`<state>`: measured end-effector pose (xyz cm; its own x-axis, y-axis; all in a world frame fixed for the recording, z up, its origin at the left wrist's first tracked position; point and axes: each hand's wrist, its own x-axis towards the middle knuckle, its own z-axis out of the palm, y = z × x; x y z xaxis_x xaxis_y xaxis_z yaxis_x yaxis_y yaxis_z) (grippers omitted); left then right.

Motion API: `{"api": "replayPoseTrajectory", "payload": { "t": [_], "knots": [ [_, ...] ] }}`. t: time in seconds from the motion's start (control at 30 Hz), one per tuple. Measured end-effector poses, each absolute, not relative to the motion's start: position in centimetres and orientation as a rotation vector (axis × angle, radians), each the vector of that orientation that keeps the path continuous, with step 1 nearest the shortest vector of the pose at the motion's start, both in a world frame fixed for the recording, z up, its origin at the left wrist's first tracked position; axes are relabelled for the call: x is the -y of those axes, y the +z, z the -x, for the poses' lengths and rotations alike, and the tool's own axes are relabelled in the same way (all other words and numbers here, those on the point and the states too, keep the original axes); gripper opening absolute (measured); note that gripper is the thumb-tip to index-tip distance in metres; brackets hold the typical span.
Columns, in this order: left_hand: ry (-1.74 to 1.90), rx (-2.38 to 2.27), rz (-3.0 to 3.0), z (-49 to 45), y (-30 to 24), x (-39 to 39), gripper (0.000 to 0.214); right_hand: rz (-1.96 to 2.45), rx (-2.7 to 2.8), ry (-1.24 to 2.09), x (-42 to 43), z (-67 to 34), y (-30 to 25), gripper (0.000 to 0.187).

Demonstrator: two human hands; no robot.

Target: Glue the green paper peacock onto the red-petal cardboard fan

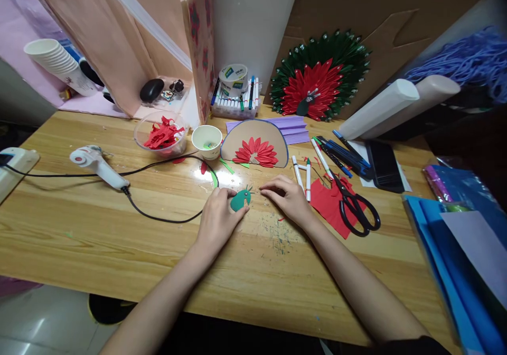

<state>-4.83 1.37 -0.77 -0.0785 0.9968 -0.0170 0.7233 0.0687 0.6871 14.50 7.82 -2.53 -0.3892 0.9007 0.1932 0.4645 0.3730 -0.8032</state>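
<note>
My left hand (pixel 218 213) grips a small green paper bird cutout (pixel 238 202) by its edge, thumb below and fingers at its left side. The cutout has an eye and thin strands sticking up from its head. Just right of it, my right hand (pixel 285 196) pinches its thumb and fingertips together; whatever is between them is too small to name. Beyond both hands stands a beige half-round card (pixel 273 139) with red paper petals (pixel 256 151) fanned along its lower part. Dark green scraps (pixel 279 236) are scattered on the table near my right wrist.
On the right lie black scissors (pixel 358 207) on red paper (pixel 327 207), markers (pixel 308 180) and a phone (pixel 383 165). To the left are a paper cup (pixel 206 139), a bowl (pixel 138 133) of red scraps and a corded glue gun (pixel 101 167). A finished-looking peacock (pixel 317 80) leans behind.
</note>
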Motion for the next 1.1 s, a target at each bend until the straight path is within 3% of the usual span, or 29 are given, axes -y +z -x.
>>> {"api": "replayPoseTrajectory", "payload": {
  "t": [0.47,1.1],
  "knots": [
    [0.766,-1.869,-1.728,4.63,-1.03,-1.21,0.026,1.063,2.206,0.678,-7.89,-13.79,-2.31,0.009],
    [0.755,-1.870,-1.715,4.53,-0.94,-1.17,0.026,0.998,2.208,0.706,-7.75,-13.71,-2.57,0.009]
  ]
}}
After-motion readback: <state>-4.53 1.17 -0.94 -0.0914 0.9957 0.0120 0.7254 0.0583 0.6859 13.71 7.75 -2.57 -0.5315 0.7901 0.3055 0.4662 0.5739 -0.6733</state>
